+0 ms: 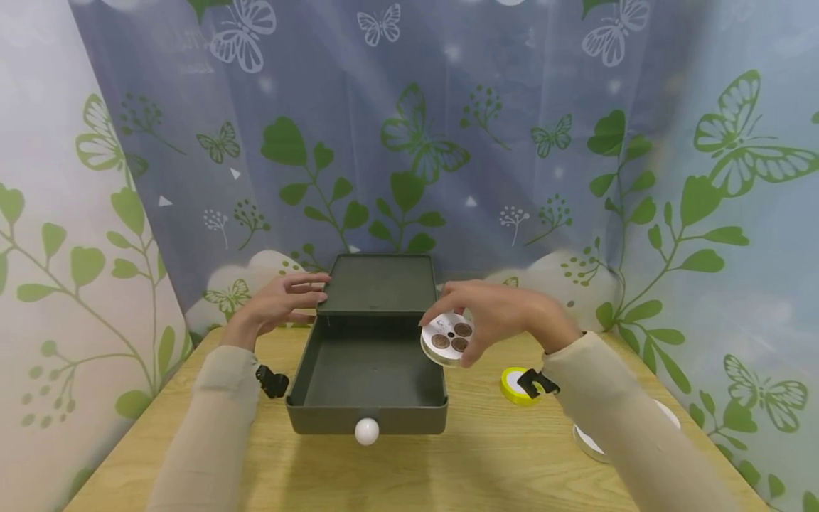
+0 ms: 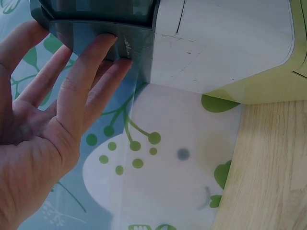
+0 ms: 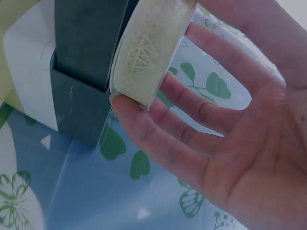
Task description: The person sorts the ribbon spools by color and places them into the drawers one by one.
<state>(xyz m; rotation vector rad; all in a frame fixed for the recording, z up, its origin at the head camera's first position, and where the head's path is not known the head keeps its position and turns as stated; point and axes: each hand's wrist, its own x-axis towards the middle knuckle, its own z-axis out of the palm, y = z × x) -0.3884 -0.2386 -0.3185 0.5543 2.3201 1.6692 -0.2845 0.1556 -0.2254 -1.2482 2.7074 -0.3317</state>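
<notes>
A dark grey box (image 1: 377, 281) stands on the table with its drawer (image 1: 371, 373) pulled out toward me. The drawer has a round white knob (image 1: 367, 432), and its visible floor is bare. My left hand (image 1: 271, 307) touches the box's left side with extended fingers, as the left wrist view also shows. Between thumb and fingers, my right hand (image 1: 502, 313) holds a white spool of cream ribbon (image 3: 148, 52), close to the drawer's right wall. The spool's flat face, with several brown circles, is tilted toward the head camera.
To the right on the wooden table (image 1: 486, 462) lies a yellow-rimmed spool (image 1: 512, 390). A white round roll (image 1: 590, 442) is partly covered by my right sleeve. Patterned curtains (image 1: 409, 142) hang behind and at both sides.
</notes>
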